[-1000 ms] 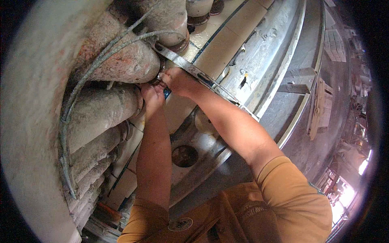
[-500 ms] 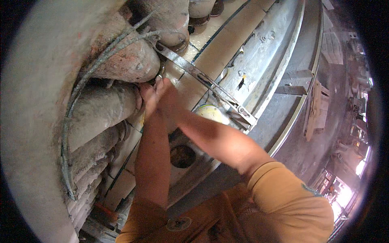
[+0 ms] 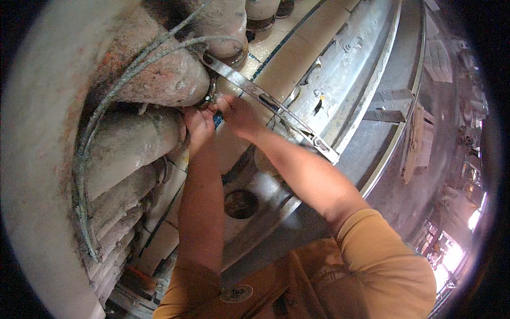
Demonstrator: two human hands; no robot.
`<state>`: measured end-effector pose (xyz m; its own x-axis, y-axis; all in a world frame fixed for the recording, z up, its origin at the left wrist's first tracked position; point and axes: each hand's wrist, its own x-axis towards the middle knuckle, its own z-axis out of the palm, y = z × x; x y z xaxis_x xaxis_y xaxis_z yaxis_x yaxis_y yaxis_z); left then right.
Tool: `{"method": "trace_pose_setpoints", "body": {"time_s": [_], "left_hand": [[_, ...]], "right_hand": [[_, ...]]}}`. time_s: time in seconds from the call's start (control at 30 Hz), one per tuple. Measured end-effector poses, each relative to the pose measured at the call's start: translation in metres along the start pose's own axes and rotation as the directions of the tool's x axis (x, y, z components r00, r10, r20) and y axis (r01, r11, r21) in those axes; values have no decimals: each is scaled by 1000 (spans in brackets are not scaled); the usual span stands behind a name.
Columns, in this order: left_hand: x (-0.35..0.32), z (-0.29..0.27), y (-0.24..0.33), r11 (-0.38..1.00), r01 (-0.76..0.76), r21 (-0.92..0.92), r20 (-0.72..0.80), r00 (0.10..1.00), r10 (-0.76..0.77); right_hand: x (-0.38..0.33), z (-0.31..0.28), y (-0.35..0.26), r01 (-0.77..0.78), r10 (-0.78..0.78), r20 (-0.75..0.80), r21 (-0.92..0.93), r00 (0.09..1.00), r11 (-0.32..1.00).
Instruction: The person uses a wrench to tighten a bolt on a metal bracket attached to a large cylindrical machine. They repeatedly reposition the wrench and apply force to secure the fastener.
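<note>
My left hand (image 3: pixel 200 126) is closed beside the rounded end of a dusty grey cylinder (image 3: pixel 133 141). Just right of it, my right hand (image 3: pixel 237 115) is bent inward with its thumb and fingers pinched. The fingertips of both meet near a small shiny metal fitting (image 3: pixel 208 98), under the end of a larger reddish-grey cylinder (image 3: pixel 164 74). What the fingers grip is too small and hidden to name. A bit of blue (image 3: pixel 218 120) shows between the hands. Above my right hand, a slotted metal bar (image 3: pixel 249 90) slants down to the right.
Two stiff, dusty cables (image 3: pixel 114 98) curve along the left beside a pale wall (image 3: pixel 37 159). Several more cylinders (image 3: pixel 119 196) lie below. A round hole (image 3: pixel 240 204) opens in the surface between my forearms. A worn metal trough (image 3: pixel 340 69) with a raised edge runs along the right.
My right hand has shifted slightly right, apart from the left, uncovering the metal fitting and the bit of blue. My right forearm has moved right and down. My left hand has barely moved.
</note>
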<state>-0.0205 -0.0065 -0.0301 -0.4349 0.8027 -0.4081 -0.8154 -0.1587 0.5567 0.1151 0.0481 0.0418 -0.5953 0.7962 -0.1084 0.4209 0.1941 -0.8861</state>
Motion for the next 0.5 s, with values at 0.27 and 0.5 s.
{"method": "trace_pose_setpoints", "body": {"time_s": [0.27,0.5], "left_hand": [[-12,35,3,997,-78,-19,-302,951,68],[-15,49,7,998,-62,-8,-172,983,60]], "right_hand": [[28,-27,-20,116,-103,271,-33,957,993],[30,-24,-18,149,-149,209,12,967,989]]}}
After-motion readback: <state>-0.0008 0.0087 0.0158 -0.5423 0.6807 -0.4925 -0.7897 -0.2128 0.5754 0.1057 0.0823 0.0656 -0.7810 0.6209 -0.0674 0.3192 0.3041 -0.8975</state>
